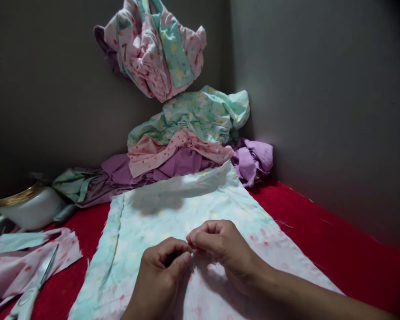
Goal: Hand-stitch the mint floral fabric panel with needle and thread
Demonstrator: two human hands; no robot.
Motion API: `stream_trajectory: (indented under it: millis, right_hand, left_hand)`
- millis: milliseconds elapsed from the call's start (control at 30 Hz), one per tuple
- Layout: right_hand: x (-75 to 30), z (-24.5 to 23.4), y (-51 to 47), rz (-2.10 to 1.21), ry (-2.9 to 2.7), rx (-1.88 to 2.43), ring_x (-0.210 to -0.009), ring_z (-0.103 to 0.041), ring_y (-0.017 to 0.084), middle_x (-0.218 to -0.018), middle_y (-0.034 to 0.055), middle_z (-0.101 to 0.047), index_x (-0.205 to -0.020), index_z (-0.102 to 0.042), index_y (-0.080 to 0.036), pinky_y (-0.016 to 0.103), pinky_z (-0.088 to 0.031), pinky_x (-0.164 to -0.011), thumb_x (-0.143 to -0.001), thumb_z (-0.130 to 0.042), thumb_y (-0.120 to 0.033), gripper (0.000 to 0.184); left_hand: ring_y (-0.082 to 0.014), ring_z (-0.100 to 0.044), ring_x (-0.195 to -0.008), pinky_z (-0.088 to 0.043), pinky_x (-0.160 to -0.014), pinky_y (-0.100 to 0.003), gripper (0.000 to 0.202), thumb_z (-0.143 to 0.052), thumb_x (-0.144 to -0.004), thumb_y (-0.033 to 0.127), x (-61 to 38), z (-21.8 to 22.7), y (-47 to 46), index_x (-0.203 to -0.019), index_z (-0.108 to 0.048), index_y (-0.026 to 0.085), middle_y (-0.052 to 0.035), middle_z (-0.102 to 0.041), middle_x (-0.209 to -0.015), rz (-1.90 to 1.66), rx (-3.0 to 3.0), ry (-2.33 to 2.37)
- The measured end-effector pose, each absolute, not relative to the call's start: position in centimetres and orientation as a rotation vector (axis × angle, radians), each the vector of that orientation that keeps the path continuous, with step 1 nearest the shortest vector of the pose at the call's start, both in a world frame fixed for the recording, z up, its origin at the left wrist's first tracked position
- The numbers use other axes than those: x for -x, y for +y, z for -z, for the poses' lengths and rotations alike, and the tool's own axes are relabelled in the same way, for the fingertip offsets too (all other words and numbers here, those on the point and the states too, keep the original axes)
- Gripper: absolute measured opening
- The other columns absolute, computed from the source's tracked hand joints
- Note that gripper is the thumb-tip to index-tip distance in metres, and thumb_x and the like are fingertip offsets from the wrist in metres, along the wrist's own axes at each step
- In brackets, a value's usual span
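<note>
A light cloth lies spread out in front of me, mint green with pale flowers at the far part and pink with red dots nearer. My left hand is closed in a pinch over the middle of this cloth, around where the two colours meet. The cloth rises in a small ridge at its fingertips. Right beside it, my right hand pinches thumb and forefinger together, the fingertips nearly touching the left ones. Whatever sits in the right pinch is too small to make out.
White-handled scissors lie on a pink dotted scrap at the left. Behind them stands a white pot with a gold rim. Crumpled purple fabric and green fabric pile against the wall. A fabric bundle hangs above the red surface.
</note>
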State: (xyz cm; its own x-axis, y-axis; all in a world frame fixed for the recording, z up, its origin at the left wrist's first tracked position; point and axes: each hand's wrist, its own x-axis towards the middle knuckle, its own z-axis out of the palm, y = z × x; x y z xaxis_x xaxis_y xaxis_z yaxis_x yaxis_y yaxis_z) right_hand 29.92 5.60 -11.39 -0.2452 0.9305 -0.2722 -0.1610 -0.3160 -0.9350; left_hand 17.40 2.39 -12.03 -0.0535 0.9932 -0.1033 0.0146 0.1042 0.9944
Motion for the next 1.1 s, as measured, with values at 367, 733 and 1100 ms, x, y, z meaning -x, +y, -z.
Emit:
stream_trajectory:
  millis: [367,733,1100]
  right_hand:
    - [-29.96,11.7,5.81,-1.698,-1.079,1.167,-0.044,-0.038,0.007,-0.05,0.0019,-0.052,-0.053,-0.056,-0.011,0.021,-0.025,-0.042,-0.055,-0.057,-0.02,0.01]
    - [-29.93,11.62,5.73,-1.696,-1.062,1.153,-0.044,-0.037,0.006,-0.048,0.0005,-0.05,-0.052,-0.056,-0.011,0.021,-0.025,-0.042,-0.054,-0.057,-0.02,0.01]
    - [-29.89,11.82,5.84,-1.673,-1.079,1.162,-0.045,-0.038,0.007,-0.05,0.0017,-0.052,-0.054,-0.058,-0.01,0.021,-0.027,-0.044,-0.054,-0.056,-0.02,0.01]
  left_hand:
    - [-0.0115,-0.045,-0.057,-0.036,-0.052,-0.021,0.003,-0.063,-0.062,0.013,-17.61,12.61,2.24,-0.06,-0.065,0.013,-0.0006,-0.056,-0.057,-1.192,-1.0,1.262]
    - [-0.0098,-0.043,-0.052,-0.033,-0.047,-0.019,0.003,-0.063,-0.061,0.012,-17.51,12.26,2.25,-0.058,-0.065,0.013,0.0005,-0.055,-0.054,-1.148,-1.089,1.328]
    - [-0.0081,-0.042,-0.05,-0.032,-0.046,-0.018,0.004,-0.064,-0.062,0.012,-17.71,12.17,2.32,-0.058,-0.065,0.013,0.0022,-0.054,-0.052,-1.175,-1.004,1.234]
